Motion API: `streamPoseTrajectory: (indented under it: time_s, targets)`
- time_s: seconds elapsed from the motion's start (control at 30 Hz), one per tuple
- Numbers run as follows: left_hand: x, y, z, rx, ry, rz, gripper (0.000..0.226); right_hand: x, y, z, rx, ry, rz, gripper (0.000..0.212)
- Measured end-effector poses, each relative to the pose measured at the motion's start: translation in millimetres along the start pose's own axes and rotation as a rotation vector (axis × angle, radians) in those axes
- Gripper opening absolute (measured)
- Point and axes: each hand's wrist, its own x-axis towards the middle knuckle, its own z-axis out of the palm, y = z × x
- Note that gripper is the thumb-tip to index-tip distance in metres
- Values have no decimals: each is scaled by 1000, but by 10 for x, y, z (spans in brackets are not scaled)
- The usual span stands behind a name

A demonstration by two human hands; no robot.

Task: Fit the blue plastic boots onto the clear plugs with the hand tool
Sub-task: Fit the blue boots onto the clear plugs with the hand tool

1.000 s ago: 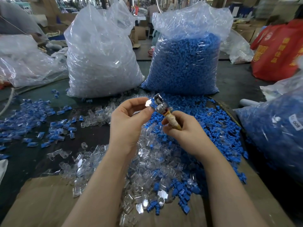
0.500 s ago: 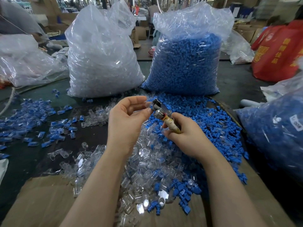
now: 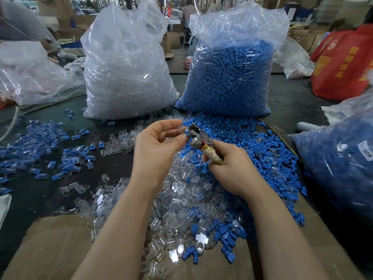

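The right hand (image 3: 228,168) grips the hand tool (image 3: 201,142) by its tan wrapped handle, fingers curled round it. The tool's shiny metal head points up and to the left. The left hand (image 3: 155,150) is raised just beside the tool's tip. Its thumb and first finger pinch something small at the tip, but the piece is too small and clear to tell what it is. The other fingers of that hand are loosely bent.

Under both hands lies a big heap of clear plugs (image 3: 177,201) mixed with blue boots (image 3: 252,142), spread over the dark table (image 3: 113,164). The blue ones lie mostly to the right and behind the hands. More small blue and clear pieces (image 3: 40,146) are scattered on the left side of the table.

At the back stand two tall plastic bags, touching each other at the bottom. The left bag of clear plugs (image 3: 127,77) is see-through and pale. The right bag of blue boots (image 3: 230,77) is full of blue. Another bag of blue pieces (image 3: 343,162) sits at the right edge. A red bag (image 3: 343,65) lies far back on the right. Brown cardboard (image 3: 46,245) covers the near edge of the table.
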Motion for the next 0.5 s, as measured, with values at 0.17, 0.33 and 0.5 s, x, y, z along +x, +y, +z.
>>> streamPoseTrajectory:
  time_s: [0.17,0.33,0.5]
  targets:
    - [-5,5,-11,12,-15,-9,28,-8,-4,-13,-20,-7,15,27]
    - [-3,19,-20,28,-21,5,29,-2,-2,-15,-13,-43,8,24]
    - [2,25,-14,76,-5,20,30,-1,-10,-9,-29,-47,12,24]
